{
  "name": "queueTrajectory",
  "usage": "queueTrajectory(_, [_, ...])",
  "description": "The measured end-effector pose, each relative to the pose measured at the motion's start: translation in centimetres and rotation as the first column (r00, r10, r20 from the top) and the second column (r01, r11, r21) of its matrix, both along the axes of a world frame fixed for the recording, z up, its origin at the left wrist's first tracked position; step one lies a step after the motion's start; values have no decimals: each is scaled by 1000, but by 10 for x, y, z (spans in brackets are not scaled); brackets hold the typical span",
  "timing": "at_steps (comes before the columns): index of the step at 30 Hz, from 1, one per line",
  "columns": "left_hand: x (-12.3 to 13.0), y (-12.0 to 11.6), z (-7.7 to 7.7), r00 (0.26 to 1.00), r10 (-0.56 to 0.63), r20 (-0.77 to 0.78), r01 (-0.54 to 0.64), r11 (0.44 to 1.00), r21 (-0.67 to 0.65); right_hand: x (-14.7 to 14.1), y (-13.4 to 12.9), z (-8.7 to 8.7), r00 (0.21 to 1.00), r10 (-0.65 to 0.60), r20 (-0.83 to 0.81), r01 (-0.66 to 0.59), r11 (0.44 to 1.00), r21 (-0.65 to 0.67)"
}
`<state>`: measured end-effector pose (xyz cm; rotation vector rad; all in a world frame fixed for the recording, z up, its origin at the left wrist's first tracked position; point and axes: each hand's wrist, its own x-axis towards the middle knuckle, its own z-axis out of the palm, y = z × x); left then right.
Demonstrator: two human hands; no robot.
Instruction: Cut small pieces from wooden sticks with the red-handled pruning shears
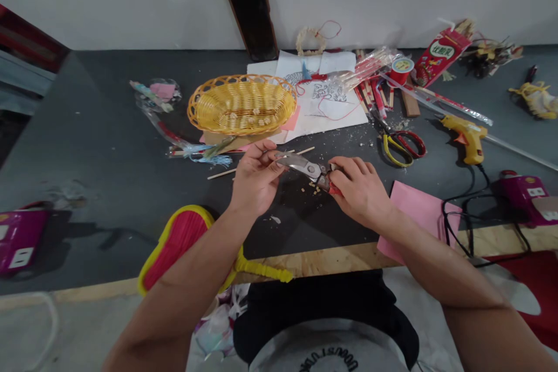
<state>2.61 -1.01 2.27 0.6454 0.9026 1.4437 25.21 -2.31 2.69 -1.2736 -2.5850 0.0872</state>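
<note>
My right hand [365, 190] is closed round the handles of a pair of pruning shears [305, 167], which have grey metal blades and some red at the grip. The blades point left, toward my left hand [258, 179]. That hand has thumb and fingers pinched together right at the blade tips; whatever sits between them is too small to make out. Below the shears, small pale cut bits [310, 188] are scattered on the dark tabletop. A thin wooden stick [222, 174] lies just left of my left hand. Beyond it stands a yellow wicker basket [242, 106] with a few small pale pieces inside.
Scissors [399, 148], a yellow glue gun [465, 136] and a red drink carton [442, 57] are on the right. Pink paper [414, 209] lies by my right forearm. A yellow-and-red woven piece [176, 244] is under my left forearm. A phone [249, 9] leans on the wall.
</note>
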Motion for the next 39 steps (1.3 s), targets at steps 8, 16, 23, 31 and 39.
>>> queueTrajectory(8, [1,-1,-2,997,29,-67,-30,1000,-7,3,-1,2,997,62,54,-64,997,40])
queueTrajectory(16, [-1,-3,-8,998,3,-66,-2,1000,13,6,0,-2,995,92,32,-94,992,87])
queueTrajectory(23, [-2,1,-6,999,5,-46,-2,999,46,6,3,-4,998,63,-32,-61,996,66])
queueTrajectory(31, [-3,1,-6,999,27,-32,-27,999,18,6,4,-3,997,12,-75,-10,1000,23])
queueTrajectory(39, [0,1,-5,995,66,-75,-65,998,19,5,0,1,999,32,-22,-29,994,109])
